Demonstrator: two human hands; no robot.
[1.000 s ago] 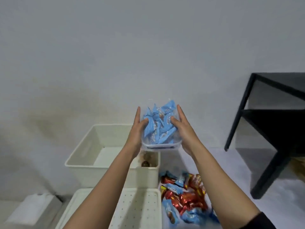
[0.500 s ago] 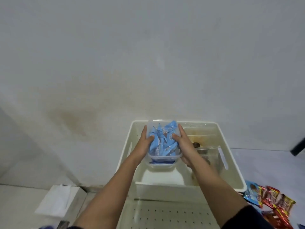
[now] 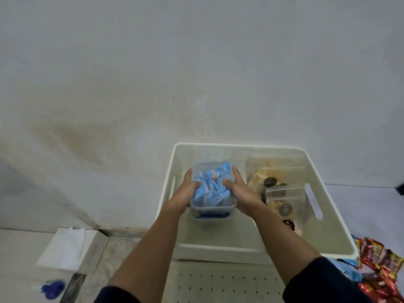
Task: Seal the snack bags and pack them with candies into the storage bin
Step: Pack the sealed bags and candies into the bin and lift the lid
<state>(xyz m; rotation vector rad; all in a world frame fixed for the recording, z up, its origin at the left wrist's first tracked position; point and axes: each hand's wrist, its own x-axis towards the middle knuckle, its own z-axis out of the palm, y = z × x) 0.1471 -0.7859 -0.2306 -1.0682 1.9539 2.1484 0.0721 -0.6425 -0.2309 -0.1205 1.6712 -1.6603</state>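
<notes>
Both hands are clamping one thing between them. The left hand [image 3: 188, 191] is pressing the left side of a clear plastic container [image 3: 213, 206] and the right hand [image 3: 240, 193] is pressing its right side. Both thumbs are hooking over the rim onto the blue-wrapped candies [image 3: 209, 186] piled inside, so the hands are apart with the tub filling the gap.

Starting on the near side of the white storage bin [image 3: 218, 250], a perforated white panel [image 3: 218, 283] is lying just in front of its front wall. Both forearms are crossing over the panel and the front rim. Off the bin's front right corner, loose red-wrapped candies [image 3: 378, 261] are lying outside, not packed yet.

Inside the bin, the tub is sitting in the left half, below the rim line. It's centred between the hands, so neither one is really nearer. Its long axis is running from the bin's front wall toward the back wall, with the mouth pointing up. I can't tell if its base is touching the bin floor or hanging just above it. I reckon that's what the set-down is turning on: straight down, parallel to the bin's left wall.

In the right half of the bin, clear zip snack bags [image 3: 286, 193] are standing just beside the right hand, so room is looking tight on that side. Beyond the bin's back wall, the room wall is rising close behind.
</notes>
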